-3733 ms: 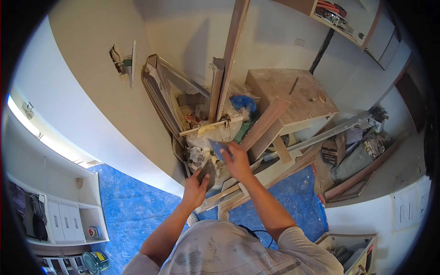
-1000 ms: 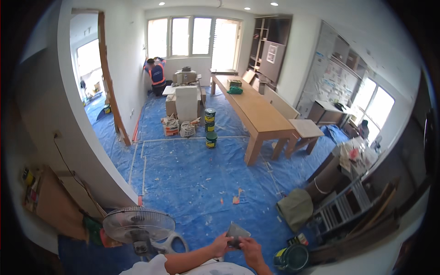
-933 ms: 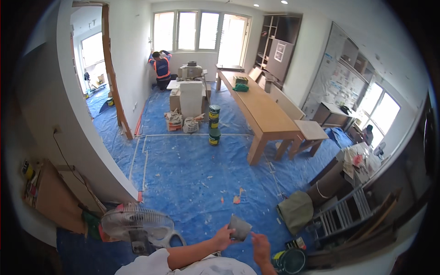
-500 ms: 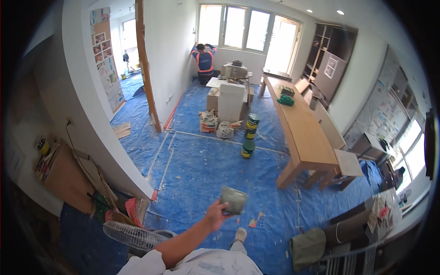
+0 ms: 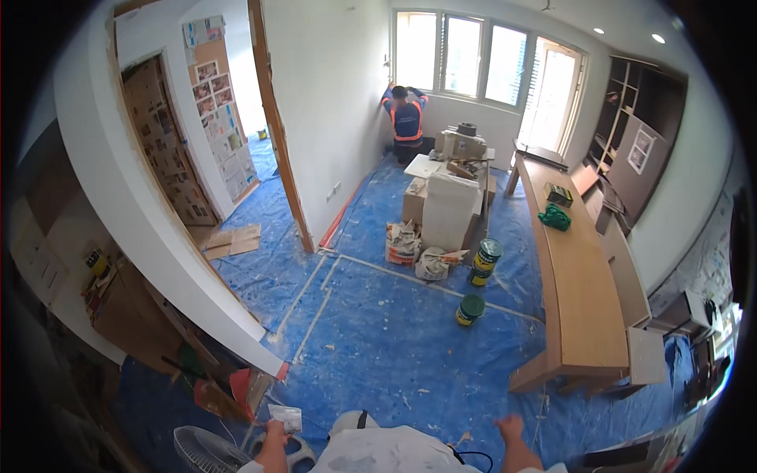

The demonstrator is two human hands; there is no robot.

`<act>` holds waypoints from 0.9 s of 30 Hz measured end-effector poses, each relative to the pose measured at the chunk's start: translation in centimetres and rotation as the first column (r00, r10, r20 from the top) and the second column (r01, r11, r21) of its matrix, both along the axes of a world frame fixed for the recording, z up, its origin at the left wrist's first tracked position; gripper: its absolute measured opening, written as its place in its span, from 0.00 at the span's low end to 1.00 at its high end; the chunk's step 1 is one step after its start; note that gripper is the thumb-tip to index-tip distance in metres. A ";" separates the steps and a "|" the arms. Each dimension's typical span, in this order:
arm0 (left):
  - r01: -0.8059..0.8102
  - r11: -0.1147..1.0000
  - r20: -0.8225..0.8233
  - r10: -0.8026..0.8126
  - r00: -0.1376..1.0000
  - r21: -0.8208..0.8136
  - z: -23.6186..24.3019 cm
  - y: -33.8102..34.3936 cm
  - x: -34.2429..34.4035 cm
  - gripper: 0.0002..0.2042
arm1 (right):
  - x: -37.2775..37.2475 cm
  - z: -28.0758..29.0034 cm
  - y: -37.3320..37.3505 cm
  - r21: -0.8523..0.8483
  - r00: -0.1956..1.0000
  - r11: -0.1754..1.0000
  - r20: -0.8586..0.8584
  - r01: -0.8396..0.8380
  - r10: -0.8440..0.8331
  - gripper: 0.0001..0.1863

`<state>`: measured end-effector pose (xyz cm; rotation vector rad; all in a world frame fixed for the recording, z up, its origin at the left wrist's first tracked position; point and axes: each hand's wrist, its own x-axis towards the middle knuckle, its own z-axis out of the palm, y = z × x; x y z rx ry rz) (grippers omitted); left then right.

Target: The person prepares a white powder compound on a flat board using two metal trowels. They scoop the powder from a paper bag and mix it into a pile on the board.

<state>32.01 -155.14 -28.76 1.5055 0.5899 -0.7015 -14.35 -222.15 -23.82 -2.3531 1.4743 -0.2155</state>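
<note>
Head view. Left hand (image 5: 274,434): fingers clamped on one flat grey blade (image 5: 288,418), gripped at its lower left; a fan (image 5: 200,449) near. Right hand (image 5: 511,430): well apart from the blade, above blue sheeting (image 5: 371,359); fingers blurred, seemingly curled, cannot tell how far open.

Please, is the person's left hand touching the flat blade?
Touching: the head view shows the left hand holding the flat blade at its lower edge.

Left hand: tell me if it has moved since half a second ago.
Yes: the left hand has moved left in view, from well right of the fan to close beside it.
</note>
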 end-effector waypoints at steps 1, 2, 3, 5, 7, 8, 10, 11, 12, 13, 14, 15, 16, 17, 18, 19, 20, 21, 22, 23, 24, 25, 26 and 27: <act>0.154 0.976 0.102 -0.171 0.980 0.155 0.5 2.4 -1.0 0.23 | 9.0 4.2 -3.2 0.180 0.983 0.983 0.175 0.032 -0.064 0.22; 0.169 0.971 0.062 -0.182 0.981 0.168 -0.5 0.1 -1.0 0.23 | 14.1 6.5 -8.6 0.085 0.955 0.996 0.295 -0.006 -0.020 0.21; 0.024 0.991 -0.073 -0.015 0.997 0.132 -0.7 -1.5 -1.2 0.23 | 20.4 9.1 -12.4 0.154 0.926 0.987 0.376 -0.032 -0.029 0.19; -0.129 0.983 -0.196 0.154 0.968 0.134 -0.4 -3.4 -1.4 0.23 | 33.0 14.1 -15.7 0.138 0.861 0.985 0.507 -0.108 0.023 0.18; -0.151 0.978 -0.258 0.184 0.948 0.142 -0.5 -6.7 0.3 0.22 | 42.9 16.0 -17.4 0.171 0.810 0.971 0.585 -0.166 0.035 0.18; -0.145 0.980 -0.269 0.178 0.947 0.138 -0.6 -8.6 1.9 0.22 | 47.2 15.9 -18.3 0.181 0.795 0.963 0.604 -0.201 0.053 0.18; -0.117 0.984 -0.282 0.150 0.948 0.133 -0.5 -12.6 6.3 0.22 | 53.4 14.1 -18.0 0.092 0.807 0.935 0.538 -0.343 0.243 0.21; -0.101 0.986 -0.280 0.136 0.950 0.134 -0.4 -14.3 9.2 0.22 | 55.7 13.3 -17.0 0.137 0.840 0.896 0.431 -0.423 0.331 0.20; -0.079 0.987 -0.274 0.115 0.955 0.141 0.0 -16.1 12.4 0.22 | 57.1 12.6 -15.5 0.193 0.846 0.860 0.374 -0.473 0.381 0.20; -0.039 0.990 -0.249 0.072 0.966 0.134 0.3 -18.3 16.2 0.22 | 57.7 11.0 -15.0 0.309 0.875 0.826 0.278 -0.472 0.396 0.21; 0.009 0.991 -0.212 0.021 0.977 0.137 0.7 -20.4 20.0 0.22 | 57.8 9.5 -14.8 0.463 0.892 0.764 0.193 -0.450 0.408 0.21; 0.067 0.987 -0.155 -0.044 0.987 0.146 0.9 -22.5 24.2 0.22 | 57.7 8.1 -15.1 0.543 0.875 0.721 0.054 -0.430 0.482 0.22; 0.128 0.979 -0.082 -0.116 0.990 0.159 1.2 -24.8 28.9 0.22 | 57.5 6.4 -16.0 0.471 0.810 0.720 -0.017 -0.511 0.586 0.22; 0.178 0.969 0.016 -0.184 0.983 0.173 1.7 -27.3 34.1 0.22 | 57.2 4.5 -17.3 0.528 0.842 0.744 -0.095 -0.410 0.531 0.18; 0.207 0.964 0.089 -0.224 0.971 0.164 2.4 -30.4 39.3 0.22 | 56.6 1.8 -19.1 0.480 0.902 0.834 -0.175 -0.271 0.394 0.19; 0.154 0.984 0.124 -0.164 0.979 0.086 3.7 -34.0 44.6 0.22 | 55.5 -1.1 -20.6 0.429 0.936 0.895 -0.249 -0.123 0.249 0.19; 0.081 0.997 0.133 -0.077 0.988 -0.019 5.2 -37.7 49.0 0.22 | 52.9 -2.9 -22.5 0.370 0.958 0.904 -0.099 -0.215 0.268 0.22; -0.123 0.968 0.043 0.136 0.990 -0.220 7.2 -41.0 53.5 0.20 | 52.4 -3.1 -23.7 0.302 0.955 0.906 0.057 -0.295 0.292 0.25; -0.105 0.963 0.076 0.128 0.989 -0.247 9.3 -43.9 57.1 0.20 | 53.2 -3.7 -25.1 0.399 0.989 0.915 -0.093 -0.067 0.113 0.20; -0.084 0.963 0.110 0.115 0.987 -0.257 11.5 -45.8 60.6 0.20 | 54.8 -3.8 -25.5 0.470 0.965 0.865 -0.258 0.173 -0.052 0.15; -0.080 0.959 0.133 0.120 0.984 -0.272 13.1 -47.9 63.9 0.20 | 55.9 -3.5 -26.3 0.463 0.964 0.875 -0.265 0.145 -0.020 0.14; -0.075 0.955 0.153 0.123 0.981 -0.286 14.6 -49.9 67.2 0.19 | 57.2 -3.1 -27.6 0.456 0.962 0.882 -0.274 0.119 0.012 0.14; -0.077 0.952 0.175 0.134 0.975 -0.298 15.1 -50.8 69.8 0.19 | 58.9 -2.5 -28.8 0.454 0.959 0.887 -0.279 0.084 0.052 0.13; -0.106 0.943 0.172 0.166 0.971 -0.315 14.6 -52.1 72.2 0.19 | 61.0 -2.4 -30.9 0.528 0.974 0.833 -0.220 0.166 -0.055 0.11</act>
